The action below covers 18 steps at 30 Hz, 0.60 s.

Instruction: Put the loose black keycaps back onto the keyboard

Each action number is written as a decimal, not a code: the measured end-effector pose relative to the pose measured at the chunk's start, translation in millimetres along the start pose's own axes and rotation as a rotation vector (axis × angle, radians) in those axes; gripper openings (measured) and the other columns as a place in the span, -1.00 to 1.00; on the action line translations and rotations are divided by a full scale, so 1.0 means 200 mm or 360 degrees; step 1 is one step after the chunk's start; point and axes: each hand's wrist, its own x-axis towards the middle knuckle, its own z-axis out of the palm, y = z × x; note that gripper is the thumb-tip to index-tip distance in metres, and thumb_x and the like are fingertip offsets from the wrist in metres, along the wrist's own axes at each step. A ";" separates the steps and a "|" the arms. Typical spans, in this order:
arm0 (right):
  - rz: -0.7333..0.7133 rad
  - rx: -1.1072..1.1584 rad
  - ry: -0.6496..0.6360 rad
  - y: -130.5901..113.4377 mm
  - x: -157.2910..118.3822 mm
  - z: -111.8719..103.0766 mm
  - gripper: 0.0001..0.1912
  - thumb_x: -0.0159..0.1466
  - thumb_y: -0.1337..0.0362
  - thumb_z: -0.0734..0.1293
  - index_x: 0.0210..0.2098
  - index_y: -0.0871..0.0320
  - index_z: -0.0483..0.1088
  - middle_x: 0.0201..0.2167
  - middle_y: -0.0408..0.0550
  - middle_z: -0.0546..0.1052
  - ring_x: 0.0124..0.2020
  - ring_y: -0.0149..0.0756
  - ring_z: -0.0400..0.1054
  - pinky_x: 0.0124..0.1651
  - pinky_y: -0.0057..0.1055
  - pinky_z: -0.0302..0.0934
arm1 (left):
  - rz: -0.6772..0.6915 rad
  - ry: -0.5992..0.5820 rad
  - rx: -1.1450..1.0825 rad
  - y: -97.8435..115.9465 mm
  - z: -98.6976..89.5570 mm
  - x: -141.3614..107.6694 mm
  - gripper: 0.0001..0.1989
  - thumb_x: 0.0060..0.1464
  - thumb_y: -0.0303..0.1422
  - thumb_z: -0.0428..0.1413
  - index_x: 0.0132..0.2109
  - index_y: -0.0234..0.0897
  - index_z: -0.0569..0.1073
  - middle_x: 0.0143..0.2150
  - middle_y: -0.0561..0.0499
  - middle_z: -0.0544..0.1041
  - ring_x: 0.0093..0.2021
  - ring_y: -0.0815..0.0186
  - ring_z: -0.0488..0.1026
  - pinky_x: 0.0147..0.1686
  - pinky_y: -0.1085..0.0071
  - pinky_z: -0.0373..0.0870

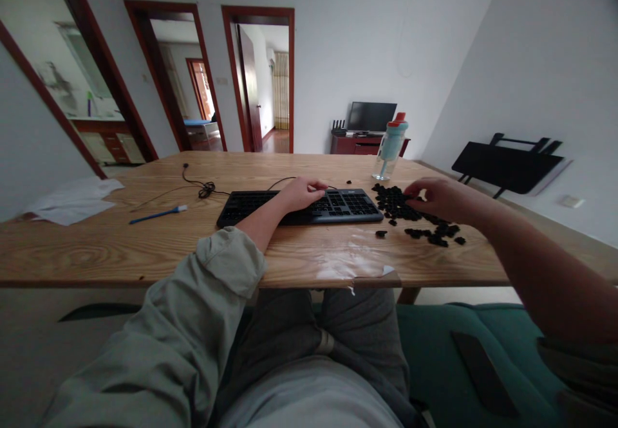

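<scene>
A black keyboard (342, 217) lies on the wooden table in front of me, with bare key spots hard to make out at this size. My left hand (304, 194) rests over its middle, fingers loosely extended across the keys. To the right of the keyboard is a spread pile of loose black keycaps (393, 203). My right hand (429, 195) is at that pile, thumb and fingers bent together at a keycap; the fingertips partly hide it. A few more keycaps (437, 235) lie scattered nearer to me, below the right hand.
A clear bottle (390, 148) with a red cap stands behind the keycaps. Left of the keyboard are a coiled cable (207, 190), a blue-handled brush (157, 214) and white paper tissue (72, 201). Torn clear film (347, 262) covers the table's (193, 254) front edge.
</scene>
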 end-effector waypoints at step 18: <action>-0.0561 0.0889 0.0417 -0.78 0.30 0.35 -0.65 0.19 0.24 0.33 -0.05 0.22 0.47 -0.30 -0.04 0.54 -0.48 -0.41 0.24 -0.39 -0.46 0.12 | 0.0119 0.0005 -0.0962 -0.14 -0.08 -0.04 -0.54 -0.12 -0.27 0.35 -0.07 -0.45 0.56 -0.19 -0.12 0.58 -0.25 0.35 0.46 -0.18 0.38 0.34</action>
